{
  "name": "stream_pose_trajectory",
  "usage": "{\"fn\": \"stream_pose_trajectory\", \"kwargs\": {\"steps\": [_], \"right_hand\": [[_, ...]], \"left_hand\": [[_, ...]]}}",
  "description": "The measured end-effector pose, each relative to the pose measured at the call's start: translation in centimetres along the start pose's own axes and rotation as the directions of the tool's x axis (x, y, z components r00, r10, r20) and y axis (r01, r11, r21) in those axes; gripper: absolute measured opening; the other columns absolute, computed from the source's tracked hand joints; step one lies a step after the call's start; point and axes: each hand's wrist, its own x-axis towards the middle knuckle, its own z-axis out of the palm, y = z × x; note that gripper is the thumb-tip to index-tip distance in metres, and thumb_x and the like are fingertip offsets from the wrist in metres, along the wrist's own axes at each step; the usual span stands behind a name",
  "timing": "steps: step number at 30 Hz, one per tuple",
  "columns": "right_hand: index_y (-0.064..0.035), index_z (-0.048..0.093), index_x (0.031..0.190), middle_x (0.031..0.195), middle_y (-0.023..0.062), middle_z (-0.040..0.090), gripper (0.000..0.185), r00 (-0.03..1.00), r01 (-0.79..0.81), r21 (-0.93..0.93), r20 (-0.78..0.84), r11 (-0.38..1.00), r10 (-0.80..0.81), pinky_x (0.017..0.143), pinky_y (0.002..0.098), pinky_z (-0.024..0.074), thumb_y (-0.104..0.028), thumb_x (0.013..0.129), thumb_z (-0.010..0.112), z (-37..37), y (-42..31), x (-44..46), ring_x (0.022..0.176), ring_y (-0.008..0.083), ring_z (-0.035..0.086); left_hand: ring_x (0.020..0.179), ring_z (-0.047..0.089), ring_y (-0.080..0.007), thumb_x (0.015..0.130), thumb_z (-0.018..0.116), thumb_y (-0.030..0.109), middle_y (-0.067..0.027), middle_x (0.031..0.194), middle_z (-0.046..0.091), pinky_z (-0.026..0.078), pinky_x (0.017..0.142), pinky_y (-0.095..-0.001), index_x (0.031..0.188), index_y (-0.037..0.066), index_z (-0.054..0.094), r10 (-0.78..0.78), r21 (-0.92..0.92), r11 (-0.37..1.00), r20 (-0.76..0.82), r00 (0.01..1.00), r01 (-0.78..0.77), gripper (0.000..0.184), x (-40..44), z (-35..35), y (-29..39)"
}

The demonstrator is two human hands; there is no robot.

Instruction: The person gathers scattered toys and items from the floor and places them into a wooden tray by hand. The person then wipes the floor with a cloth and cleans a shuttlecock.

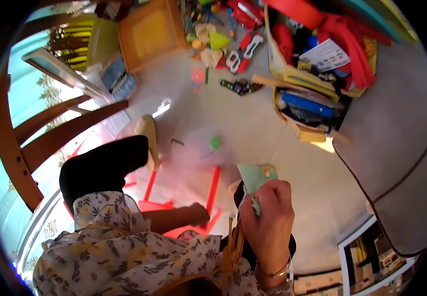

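My right hand [268, 212] is closed around a thin mint-green piece [252, 177], perhaps cloth or paper. Part of it sticks out above my fingers and a small bit shows by my thumb. Lower in the view, my left hand [193, 215] is curled closed beside the leg of a red plastic frame [213, 190], which looks like a stool. Whether those fingers hold anything is hidden. Ahead of both hands, a green spiky ball [215, 143] and a small dark stick [177, 141] lie on the floor.
Toys lie scattered near a red-and-white toy [240, 54]. Stuffed bags [302, 79] stand at the upper right, with a grey padded surface [396, 148] below. An orange-brown box [151, 34] and a wooden chair [50, 143] are on the left.
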Motion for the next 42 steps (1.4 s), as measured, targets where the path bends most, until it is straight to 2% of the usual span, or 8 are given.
{"fn": "stream_pose_trajectory", "kwargs": {"steps": [12,16,21,28,33,35,39,42], "right_hand": [[-0.0030,0.054,0.091,0.080,0.0178,0.059,0.020,0.908,0.287,-0.219,-0.249,0.933,-0.338,0.065,0.0431,0.0490,-0.011,0.076,0.064,2.9,-1.4,1.1,0.075,0.0376,0.060],[-0.0038,0.059,0.094,0.084,0.0198,0.064,0.019,0.910,0.246,-0.026,-0.339,0.969,-0.240,0.070,0.0394,0.0502,-0.011,0.077,0.063,5.7,-2.2,-1.7,0.079,0.0350,0.063],[-0.0073,0.065,0.098,0.082,0.0173,0.065,0.021,0.830,0.454,-0.165,-0.278,0.875,-0.483,0.069,0.0385,0.0497,-0.010,0.077,0.063,5.8,-3.8,-7.6,0.077,0.0338,0.064],[-0.0071,0.066,0.097,0.081,0.0124,0.066,0.016,0.835,0.454,-0.020,-0.340,0.891,-0.433,0.069,0.0323,0.0488,-0.015,0.084,0.066,3.5,-4.1,-9.5,0.075,0.0236,0.064],[-0.0045,0.063,0.091,0.082,0.0172,0.065,0.013,0.837,0.445,-0.209,-0.249,0.871,-0.488,0.067,0.0393,0.0496,-0.014,0.083,0.066,4.5,-5.9,-7.9,0.077,0.0383,0.062],[-0.0056,0.063,0.092,0.083,0.0164,0.065,0.013,0.873,0.400,-0.222,-0.203,0.889,-0.444,0.067,0.0397,0.0496,-0.013,0.083,0.066,4.7,-7.1,-7.3,0.077,0.0374,0.062],[-0.0089,0.063,0.093,0.079,0.0115,0.061,0.014,0.927,0.328,-0.345,-0.065,0.880,-0.371,0.062,0.0391,0.0486,-0.012,0.080,0.068,4.2,-8.6,-5.8,0.073,0.0327,0.061],[-0.0115,0.063,0.090,0.072,0.0068,0.056,0.016,0.914,0.397,-0.337,0.068,0.854,-0.399,0.054,0.0355,0.0471,-0.016,0.078,0.071,3.4,-10.3,-4.2,0.068,0.0269,0.059]], "left_hand": [[0.093,0.065,-0.0338,0.077,0.072,0.033,-0.0148,0.099,0.068,0.052,0.078,-0.0445,0.111,0.008,0.065,-0.040,0.026,0.998,-0.322,0.946,0.051,0.042,-0.4,0.8,-4.2],[0.096,0.064,-0.0349,0.078,0.072,0.036,-0.0161,0.102,0.067,0.052,0.081,-0.0454,0.115,0.008,0.063,0.062,0.172,0.983,-0.615,0.786,0.057,0.047,-5.6,-2.6,-3.9],[0.106,0.060,-0.0350,0.081,0.066,0.045,-0.0179,0.116,0.064,0.048,0.092,-0.0441,0.128,0.007,0.054,0.106,0.295,0.888,-0.878,0.467,0.353,0.062,-25.1,-5.5,5.0],[0.105,0.061,-0.0339,0.081,0.065,0.042,-0.0178,0.111,0.065,0.048,0.087,-0.0428,0.120,0.006,0.061,0.124,0.284,0.896,-0.898,0.422,0.341,0.053,-36.0,-9.7,3.8],[0.103,0.061,-0.0351,0.081,0.064,0.038,-0.0179,0.108,0.065,0.048,0.087,-0.0432,0.118,0.005,0.062,-0.014,0.160,0.924,-0.894,0.447,0.347,0.049,-37.1,-14.1,-1.9],[0.102,0.060,-0.0357,0.080,0.064,0.035,-0.0173,0.106,0.065,0.048,0.087,-0.0436,0.114,0.004,0.063,-0.009,0.087,0.956,-0.946,0.325,0.279,0.046,-36.4,-17.1,-6.6],[0.106,0.060,-0.0323,0.080,0.070,0.033,-0.0167,0.109,0.065,0.045,0.093,-0.0390,0.121,0.003,0.058,-0.183,0.022,0.909,-0.877,0.445,0.417,0.052,-32.3,-22.5,-17.2],[0.109,0.058,-0.0318,0.077,0.071,0.030,-0.0159,0.114,0.063,0.045,0.093,-0.0404,0.121,0.004,0.059,-0.185,-0.016,0.866,-0.938,0.292,0.499,0.052,-29.3,-24.5,-22.7]]}}
